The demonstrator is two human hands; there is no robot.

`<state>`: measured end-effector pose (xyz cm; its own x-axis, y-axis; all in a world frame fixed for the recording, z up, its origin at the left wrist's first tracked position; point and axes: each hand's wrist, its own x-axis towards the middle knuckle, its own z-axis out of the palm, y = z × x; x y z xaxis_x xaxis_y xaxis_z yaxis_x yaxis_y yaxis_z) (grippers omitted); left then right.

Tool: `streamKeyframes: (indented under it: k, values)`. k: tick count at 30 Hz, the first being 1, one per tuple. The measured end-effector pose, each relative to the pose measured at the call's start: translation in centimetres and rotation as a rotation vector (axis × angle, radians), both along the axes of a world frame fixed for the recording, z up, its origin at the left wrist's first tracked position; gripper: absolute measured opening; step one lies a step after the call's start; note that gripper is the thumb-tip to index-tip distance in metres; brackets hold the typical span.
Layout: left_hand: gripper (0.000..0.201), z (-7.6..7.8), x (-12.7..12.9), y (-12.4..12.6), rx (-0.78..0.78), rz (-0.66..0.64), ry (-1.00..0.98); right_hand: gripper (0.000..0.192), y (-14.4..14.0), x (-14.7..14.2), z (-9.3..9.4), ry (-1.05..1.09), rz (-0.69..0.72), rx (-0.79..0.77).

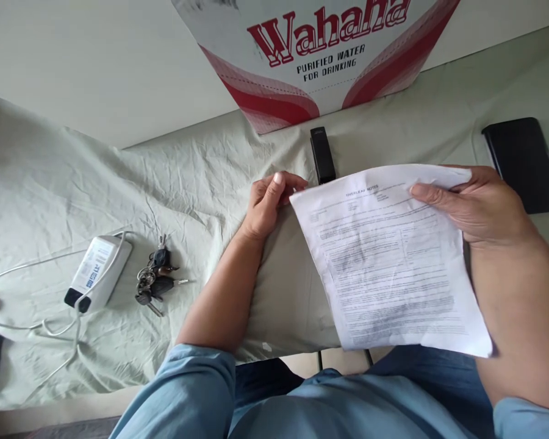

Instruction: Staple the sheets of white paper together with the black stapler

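Note:
My right hand [489, 204] grips the upper right corner of a printed paper sheet [388, 262], thumb on top and fingers behind it. The sheet, headed "OVERLEAF NOTES", is slightly creased and held tilted above the cloth. My left hand [272, 201] is by the sheet's upper left corner, its fingers loosely bent and the thumb apart from them. Whether its fingertips touch the paper's edge is hard to make out. Just beyond the sheet's top edge lies a black stapler [322, 152], its near end partly covered by the paper.
A Wahaha water carton [329, 61] stands against the wall. On the green cloth [201, 183] lie a bunch of keys [158, 277] and a white power bank [98, 271] with a white cable [32, 263] at left, and a black phone case [526, 164] at right.

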<state>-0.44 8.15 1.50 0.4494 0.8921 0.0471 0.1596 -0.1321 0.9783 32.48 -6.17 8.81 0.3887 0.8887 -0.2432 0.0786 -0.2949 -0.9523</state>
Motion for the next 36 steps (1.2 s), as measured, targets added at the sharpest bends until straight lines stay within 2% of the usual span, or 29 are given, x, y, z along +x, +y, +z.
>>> streamKeyframes:
  k: [4,6,9,13,15,20,26,29,32,36]
  values:
    - [0.066,0.2,0.0,0.3,-0.052,-0.191,-0.092,0.022,0.7,0.0,-2.5,-0.007,-0.040,0.204]
    - [0.058,0.2,0.2,0.4,-0.051,-0.219,-0.057,0.021,0.9,0.0,-3.2,-0.007,-0.030,0.248]
    - [0.055,-0.2,0.5,0.5,-0.044,-0.125,-0.055,0.027,1.0,-0.1,-3.3,0.036,-0.023,0.223]
    - [0.063,-0.4,1.0,0.3,-0.058,-0.048,-0.117,0.061,1.3,0.2,-3.1,0.146,-0.049,0.118]
    - [0.065,-0.2,1.2,0.1,-0.060,-0.031,-0.135,0.069,1.5,0.6,-3.3,0.139,-0.077,0.083]
    - [0.071,-0.1,1.4,0.1,-0.060,0.006,-0.151,0.054,1.4,1.2,-3.4,-0.133,-0.190,0.137]
    - [0.076,-0.7,0.8,0.3,-0.046,0.009,-0.170,0.045,0.4,3.0,-3.2,-0.348,-0.101,0.143]
    - [0.073,-0.3,1.0,0.2,-0.080,-0.019,-0.140,0.046,-0.2,4.5,-2.9,-0.398,-0.075,0.078]
    - [0.069,0.2,1.3,0.1,-0.112,-0.040,-0.108,0.045,-0.5,5.4,-2.1,-0.443,-0.114,0.055]
    - [0.071,-0.2,1.2,0.0,-0.101,0.012,-0.138,0.039,-0.4,5.3,-1.1,-0.456,-0.175,0.072]
